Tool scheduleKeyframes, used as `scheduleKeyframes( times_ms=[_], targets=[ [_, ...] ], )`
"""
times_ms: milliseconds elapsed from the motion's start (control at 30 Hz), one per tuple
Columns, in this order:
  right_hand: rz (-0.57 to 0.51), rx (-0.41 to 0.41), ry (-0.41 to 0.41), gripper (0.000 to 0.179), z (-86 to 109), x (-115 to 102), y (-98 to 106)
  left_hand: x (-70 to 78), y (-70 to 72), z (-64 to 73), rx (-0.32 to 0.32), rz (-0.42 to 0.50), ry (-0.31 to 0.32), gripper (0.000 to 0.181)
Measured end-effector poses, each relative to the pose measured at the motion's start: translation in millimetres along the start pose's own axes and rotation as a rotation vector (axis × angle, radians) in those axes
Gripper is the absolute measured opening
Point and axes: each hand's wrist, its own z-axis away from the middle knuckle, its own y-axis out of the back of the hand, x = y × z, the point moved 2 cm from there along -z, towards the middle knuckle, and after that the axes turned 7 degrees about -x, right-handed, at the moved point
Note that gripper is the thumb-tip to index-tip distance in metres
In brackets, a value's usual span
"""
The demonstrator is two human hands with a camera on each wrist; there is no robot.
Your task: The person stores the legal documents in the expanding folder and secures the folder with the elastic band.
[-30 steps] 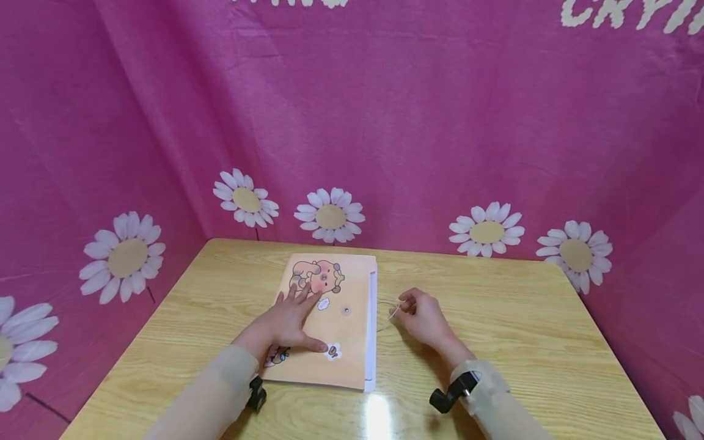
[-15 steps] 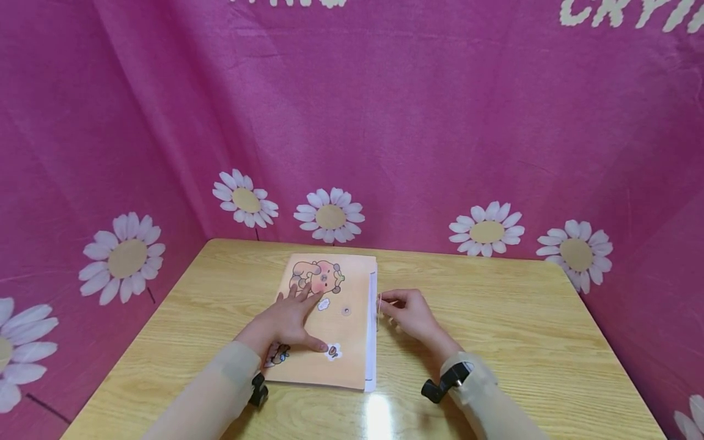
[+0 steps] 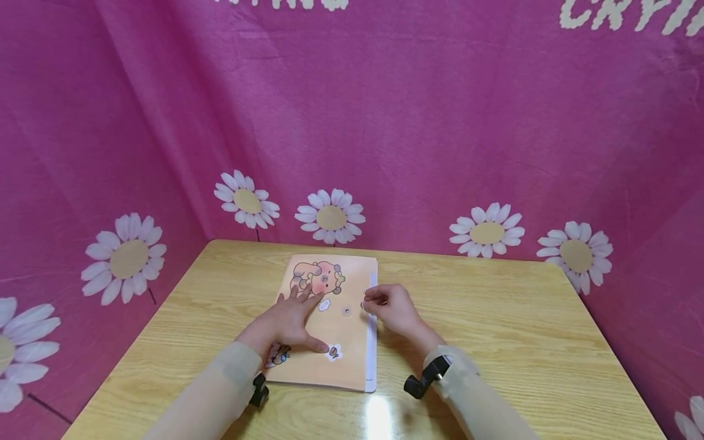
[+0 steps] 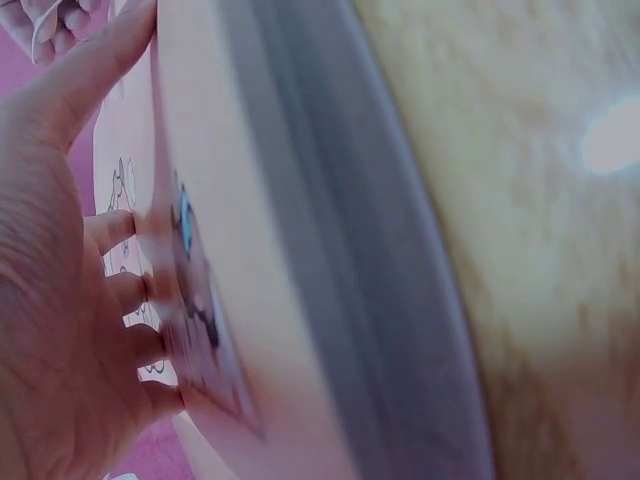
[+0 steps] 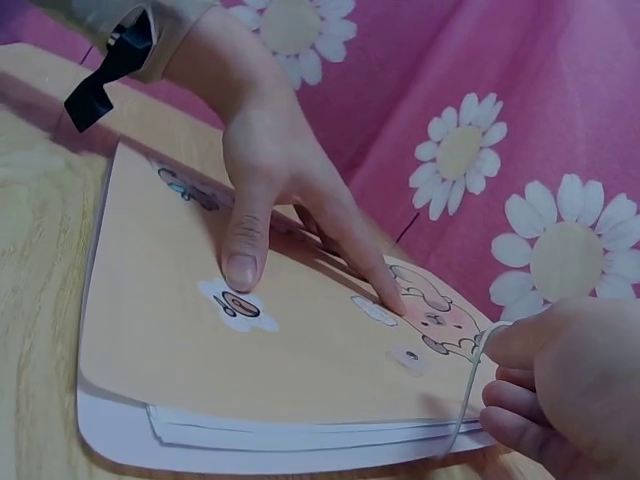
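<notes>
A peach file folder [image 3: 349, 360] with cartoon bear prints lies flat on the table. My left hand [image 3: 288, 322] rests on its cover with the fingers spread. Between the thumb and fingers of my right hand [image 3: 395, 310] is a thin pale elastic cord [image 5: 467, 395], pulled up from the folder's right edge. That hand hovers over this edge, close to a small round button [image 3: 347, 311] on the cover. White papers [image 5: 300, 436] show inside the folder's open side in the right wrist view. The left wrist view shows the folder's thick grey edge [image 4: 330, 220] up close.
The wooden table [image 3: 495, 330] spreads out to both sides of the folder. Behind it and at the sides hangs a pink cloth [image 3: 396, 134] printed with white daisies. A bright reflection shines on the table near the folder's lower right corner.
My right hand has moved left with the cord, from beside the folder to over its right edge. The left hand and the folder have stayed in place.
</notes>
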Motion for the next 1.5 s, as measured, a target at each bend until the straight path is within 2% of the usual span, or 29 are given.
scheduleKeyframes(
  times_ms=[267, 567, 900, 1033, 1167, 1500],
  targets=[
    [0.046, -0.029, -0.032, 0.021, -11.3, -0.4, -6.3, -0.2, -0.9, -1.8, 0.002, 0.011, 0.008, 0.134],
    [0.064, -0.102, -0.015, 0.020, -22.8, 2.2, -14.6, -0.8, -1.6, -2.6, -0.006, -0.005, 0.008, 0.135],
    [-0.029, -0.152, 0.023, 0.024, -24.2, 12.8, -22.2, -4.4, -2.3, -2.6, -0.016, -0.002, 0.026, 0.136],
    [-0.056, -0.165, 0.014, 0.025, -23.6, 15.4, -26.1, -4.4, -3.4, -1.6, -0.020, 0.004, 0.035, 0.137],
    [-0.031, -0.164, -0.006, 0.025, -24.8, 17.2, -29.1, -2.0, -1.9, -0.2, -0.014, 0.010, 0.030, 0.135],
    [0.066, -0.188, 0.007, 0.023, -30.8, 15.5, -34.2, -0.1, 0.7, 0.3, -0.003, -0.003, 0.013, 0.134]
  ],
)
